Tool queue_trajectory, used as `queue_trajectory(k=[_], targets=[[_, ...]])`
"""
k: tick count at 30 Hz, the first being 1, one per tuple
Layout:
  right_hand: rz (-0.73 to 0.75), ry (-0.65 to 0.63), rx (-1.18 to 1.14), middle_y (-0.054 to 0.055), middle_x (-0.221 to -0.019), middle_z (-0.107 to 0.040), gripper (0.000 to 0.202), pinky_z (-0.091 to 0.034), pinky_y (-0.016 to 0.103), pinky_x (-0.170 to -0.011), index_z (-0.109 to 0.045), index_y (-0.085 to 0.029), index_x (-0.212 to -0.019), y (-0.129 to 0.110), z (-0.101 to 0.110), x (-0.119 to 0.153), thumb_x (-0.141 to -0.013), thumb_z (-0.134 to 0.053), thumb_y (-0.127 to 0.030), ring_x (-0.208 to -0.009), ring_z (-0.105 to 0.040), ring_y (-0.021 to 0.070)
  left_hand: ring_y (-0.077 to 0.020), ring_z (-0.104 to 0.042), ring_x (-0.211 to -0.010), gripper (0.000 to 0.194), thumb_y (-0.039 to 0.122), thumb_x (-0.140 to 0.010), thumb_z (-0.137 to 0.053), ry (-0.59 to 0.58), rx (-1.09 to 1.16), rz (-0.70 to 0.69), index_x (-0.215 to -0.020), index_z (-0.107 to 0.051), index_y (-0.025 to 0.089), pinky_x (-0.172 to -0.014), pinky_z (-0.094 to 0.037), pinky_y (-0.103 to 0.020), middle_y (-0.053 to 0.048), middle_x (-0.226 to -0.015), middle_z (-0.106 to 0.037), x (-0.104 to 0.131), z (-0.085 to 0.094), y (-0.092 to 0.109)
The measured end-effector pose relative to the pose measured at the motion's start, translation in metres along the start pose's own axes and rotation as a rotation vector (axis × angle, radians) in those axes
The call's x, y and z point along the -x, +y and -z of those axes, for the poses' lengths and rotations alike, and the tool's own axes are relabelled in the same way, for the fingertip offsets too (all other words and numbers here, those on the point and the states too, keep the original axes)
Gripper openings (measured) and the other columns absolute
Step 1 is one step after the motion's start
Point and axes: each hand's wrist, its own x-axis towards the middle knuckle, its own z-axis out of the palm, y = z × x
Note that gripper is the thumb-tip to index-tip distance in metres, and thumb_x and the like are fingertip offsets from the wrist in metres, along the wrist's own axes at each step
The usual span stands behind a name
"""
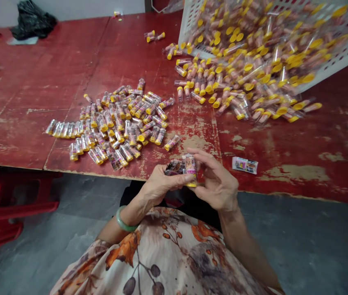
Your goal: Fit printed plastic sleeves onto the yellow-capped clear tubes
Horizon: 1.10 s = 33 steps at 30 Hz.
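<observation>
Above the table's front edge, my left hand (157, 182) is closed, its thumb pressed against a small clear tube (189, 164) with a printed label and a yellow cap at the bottom. Dark, glossy printed pieces (174, 167), which look like labels, also sit in its fingers, beside the tube. My right hand (218, 182) curls round the tube from the right, forefinger near its top and thumb near the yellow cap. To the left lies a pile of labelled tubes (121, 116). On the right a small white printed packet or label stack (244, 164) rests on the table.
A white perforated basket (342, 61) lies tipped at the back right, with many unlabelled yellow-capped tubes (241, 78) spilling out. A black plastic bag (32, 20) is at the back left of the red table (53, 69). Red stools (17, 200) stand at lower left.
</observation>
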Motion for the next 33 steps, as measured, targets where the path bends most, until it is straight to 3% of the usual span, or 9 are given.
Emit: queue_trajectory(k=[8, 18, 22, 28, 33], targets=[[0.045, 0.059, 0.082, 0.007, -0.133, -0.054, 0.064, -0.042, 0.054, -0.103, -0.054, -0.028, -0.124, 0.0, -0.006, 0.0, -0.064, -0.062, -0.007, -0.125, -0.049, 0.0309, -0.0048, -0.037, -0.051, 0.033, 0.036, -0.058, -0.082, -0.019, 0.043, -0.034, -0.075, -0.067, 0.012, -0.05, -0.025, -0.022, 0.004, -0.059, -0.051, 0.002, 0.001, 0.001], [0.071, 0.085, 0.194, 0.007, -0.136, -0.051, 0.06, -0.042, 0.055, -0.102, -0.055, -0.028, -0.123, 0.0, -0.012, 0.006, -0.066, -0.062, -0.011, -0.125, -0.048, 0.0314, -0.0061, -0.038, -0.049, 0.036, 0.041, -0.054, -0.082, 0.022, -0.001, -0.006, -0.062, -0.064, 0.012, -0.049, -0.025, -0.024, 0.003, -0.053, -0.049, 0.008, 0.001, 0.003], [0.076, 0.083, 0.239, 0.006, -0.139, -0.049, 0.059, -0.044, 0.055, -0.101, -0.055, -0.028, -0.124, 0.001, -0.014, 0.009, -0.067, -0.06, -0.014, -0.127, -0.048, 0.0314, -0.0056, -0.036, -0.049, 0.034, 0.039, -0.054, -0.083, 0.029, 0.018, 0.014, -0.065, -0.066, 0.012, -0.05, -0.026, -0.024, 0.003, -0.055, -0.05, 0.009, 0.001, 0.002], [0.095, 0.067, 0.296, 0.005, -0.142, -0.045, 0.058, -0.043, 0.055, -0.103, -0.054, -0.027, -0.126, -0.003, -0.014, 0.012, -0.07, -0.055, -0.013, -0.128, -0.046, 0.0311, -0.0081, -0.047, -0.057, 0.035, 0.035, -0.053, -0.084, 0.005, 0.088, 0.023, -0.075, -0.07, 0.012, -0.058, -0.035, -0.024, 0.0, -0.065, -0.06, 0.012, 0.0, 0.002], [0.141, 0.042, 0.294, 0.006, -0.142, -0.045, 0.06, -0.043, 0.055, -0.102, -0.053, -0.027, -0.128, -0.004, -0.015, 0.011, -0.071, -0.056, -0.011, -0.128, -0.045, 0.0323, -0.007, -0.045, -0.055, 0.032, 0.034, -0.056, -0.083, -0.002, 0.089, -0.001, -0.076, -0.07, 0.012, -0.056, -0.034, -0.023, 0.001, -0.063, -0.058, 0.013, 0.002, -0.002]])
